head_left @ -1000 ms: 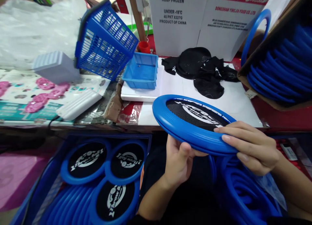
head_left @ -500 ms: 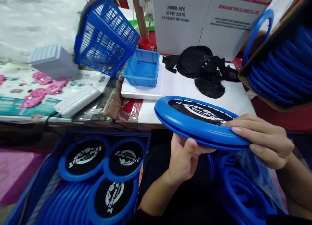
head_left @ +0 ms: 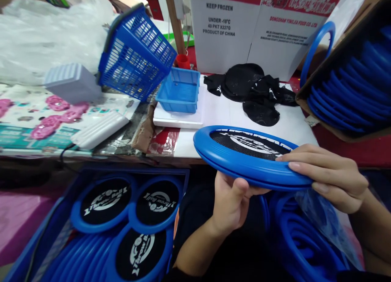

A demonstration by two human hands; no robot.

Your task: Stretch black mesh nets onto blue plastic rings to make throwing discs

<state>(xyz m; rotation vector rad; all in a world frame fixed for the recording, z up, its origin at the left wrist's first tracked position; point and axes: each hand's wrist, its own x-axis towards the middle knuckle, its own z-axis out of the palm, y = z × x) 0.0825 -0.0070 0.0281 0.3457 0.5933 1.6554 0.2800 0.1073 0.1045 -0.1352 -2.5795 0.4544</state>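
Observation:
A blue throw-ball disc with a black printed mesh centre is held tilted in front of me, over the table's front edge. My left hand supports it from beneath, and part of its fingers is hidden under the disc. At the disc's right side my right hand grips the rim, fingers on top. A narrow gap runs along the rim's edge. Black fabric pieces with white print lie on the white tabletop beyond the disc.
Finished-looking discs fill a blue crate at lower left. Blue rings stand in a carton at right; more rings lie below my right hand. A small blue bin, a blue basket and a white carton stand behind.
The view has tilted slightly upward, so the table things sit a little lower in the picture. Both hands keep their hold on the disc, which has hardly moved.

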